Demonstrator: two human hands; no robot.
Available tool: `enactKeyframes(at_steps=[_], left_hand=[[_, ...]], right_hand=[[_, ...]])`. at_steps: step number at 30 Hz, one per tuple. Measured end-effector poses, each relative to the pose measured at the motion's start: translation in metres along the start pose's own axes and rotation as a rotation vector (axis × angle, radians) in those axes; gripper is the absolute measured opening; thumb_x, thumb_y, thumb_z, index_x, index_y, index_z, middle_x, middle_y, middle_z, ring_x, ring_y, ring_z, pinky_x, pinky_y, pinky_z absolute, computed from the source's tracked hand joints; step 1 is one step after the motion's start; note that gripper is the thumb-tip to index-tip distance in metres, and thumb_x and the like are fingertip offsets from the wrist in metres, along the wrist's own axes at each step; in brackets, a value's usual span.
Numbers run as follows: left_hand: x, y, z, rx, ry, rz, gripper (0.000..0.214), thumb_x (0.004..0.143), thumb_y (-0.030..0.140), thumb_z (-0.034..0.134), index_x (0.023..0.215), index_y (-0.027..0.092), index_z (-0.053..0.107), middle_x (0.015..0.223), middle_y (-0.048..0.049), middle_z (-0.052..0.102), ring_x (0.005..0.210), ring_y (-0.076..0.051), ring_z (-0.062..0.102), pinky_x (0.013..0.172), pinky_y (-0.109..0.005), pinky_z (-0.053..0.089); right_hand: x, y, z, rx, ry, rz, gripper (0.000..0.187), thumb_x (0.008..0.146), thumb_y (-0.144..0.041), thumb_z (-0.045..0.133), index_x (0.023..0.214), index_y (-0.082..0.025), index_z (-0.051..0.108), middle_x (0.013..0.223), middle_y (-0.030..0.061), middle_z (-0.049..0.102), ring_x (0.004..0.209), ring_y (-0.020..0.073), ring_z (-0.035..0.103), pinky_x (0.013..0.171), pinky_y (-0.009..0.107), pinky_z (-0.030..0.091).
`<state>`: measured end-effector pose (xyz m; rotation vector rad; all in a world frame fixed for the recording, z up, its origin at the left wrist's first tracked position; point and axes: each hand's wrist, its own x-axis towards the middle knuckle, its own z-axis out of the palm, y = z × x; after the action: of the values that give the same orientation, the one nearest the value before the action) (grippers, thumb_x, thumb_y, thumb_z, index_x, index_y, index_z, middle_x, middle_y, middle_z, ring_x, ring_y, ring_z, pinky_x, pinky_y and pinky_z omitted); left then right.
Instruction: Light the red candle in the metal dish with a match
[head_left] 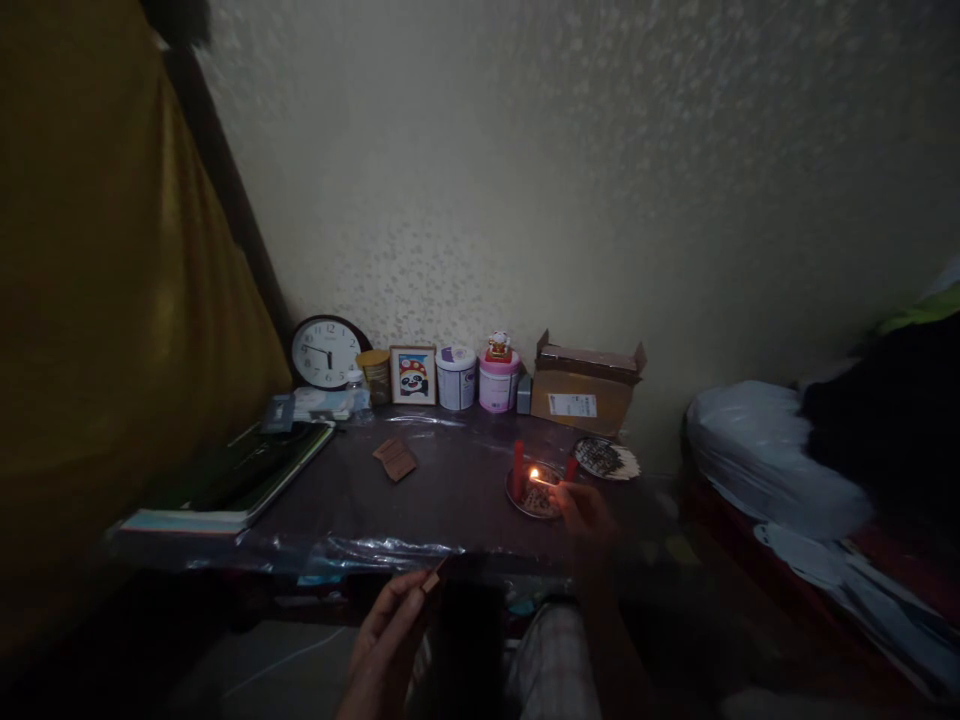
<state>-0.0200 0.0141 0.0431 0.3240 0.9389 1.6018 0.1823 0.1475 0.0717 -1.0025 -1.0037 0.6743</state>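
My right hand (581, 505) pinches a burning matchstick (538, 479), its flame held beside a red candle (517, 467) that stands on a small round dish (534, 497). A second, shorter red candle (571, 467) leans at the dish's right side. My left hand (390, 625) is low in front of the table edge, fingers closed on a small matchbox (432, 580). The room is dim and details are soft.
The dark table (450, 490) is covered with clear plastic. Along the wall stand a clock (325, 351), a framed picture (412, 374), tins (457, 377) and an open cardboard box (585, 392). Books (232, 480) lie left, a patterned plate (604, 459) right, and bedding (772, 450) beyond it.
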Motion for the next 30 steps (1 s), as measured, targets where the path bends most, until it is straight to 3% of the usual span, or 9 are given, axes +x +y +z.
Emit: enactKeyframes(at_steps=[6, 12, 21, 30], left_hand=[[0.0, 0.001, 0.003, 0.018, 0.018, 0.022, 0.034, 0.052, 0.038, 0.09, 0.078, 0.02, 0.076, 0.089, -0.0087, 0.083, 0.098, -0.031, 0.073, 0.095, -0.04, 0.052], [0.008, -0.004, -0.002, -0.023, 0.001, 0.038, 0.031, 0.053, 0.035, 0.09, 0.077, 0.02, 0.077, 0.083, -0.0077, 0.083, 0.087, -0.027, 0.075, 0.082, -0.034, 0.057], [-0.001, 0.006, 0.007, -0.012, -0.065, 0.039, 0.023, 0.065, 0.033, 0.084, 0.082, 0.021, 0.075, 0.092, -0.0082, 0.081, 0.097, -0.026, 0.072, 0.092, -0.036, 0.051], [0.002, 0.003, 0.005, -0.027, -0.036, 0.04, 0.027, 0.06, 0.035, 0.087, 0.08, 0.02, 0.075, 0.087, -0.0069, 0.082, 0.089, -0.023, 0.073, 0.084, -0.031, 0.052]], right_hand=[[0.002, -0.001, 0.001, 0.053, -0.014, 0.077, 0.022, 0.065, -0.038, 0.077, 0.073, -0.018, 0.07, 0.069, 0.0028, 0.075, 0.066, 0.0199, 0.07, 0.063, 0.032, 0.056], [0.007, 0.002, 0.0, 0.096, -0.013, 0.092, 0.019, 0.063, -0.034, 0.078, 0.07, -0.019, 0.071, 0.064, -0.0004, 0.071, 0.06, 0.0158, 0.065, 0.058, 0.027, 0.052], [0.013, 0.015, 0.002, 0.135, -0.039, 0.114, 0.02, 0.062, -0.034, 0.08, 0.071, -0.019, 0.071, 0.063, -0.0005, 0.071, 0.058, 0.016, 0.065, 0.058, 0.029, 0.053], [0.016, 0.02, 0.001, 0.13, -0.051, 0.135, 0.021, 0.058, -0.034, 0.081, 0.069, -0.018, 0.072, 0.065, 0.0013, 0.074, 0.058, 0.0162, 0.066, 0.058, 0.028, 0.054]])
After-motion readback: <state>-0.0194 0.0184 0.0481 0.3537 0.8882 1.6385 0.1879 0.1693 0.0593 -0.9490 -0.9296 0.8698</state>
